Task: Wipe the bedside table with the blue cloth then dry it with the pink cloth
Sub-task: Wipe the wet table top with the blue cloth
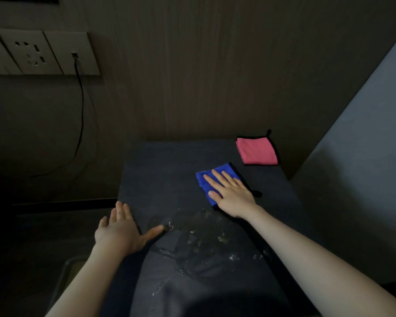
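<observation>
The dark bedside table (169, 170) fills the middle of the view, with a wet, speckled patch (201, 239) near its front. A folded blue cloth (212, 177) with a black edge lies right of centre. My right hand (231, 195) rests flat on it, fingers spread and pressing down. The pink cloth (256, 151), folded with a black trim and loop, lies at the back right corner, apart from the blue one. My left hand (121, 229) holds the table's left edge, fingers apart, thumb on the top beside the wet patch.
A dark panelled wall stands right behind the table. A socket plate (44, 52) with a black cable (80, 115) hanging down is at the upper left. A grey padded surface (364, 156) rises along the right side. Left of the table is dark floor.
</observation>
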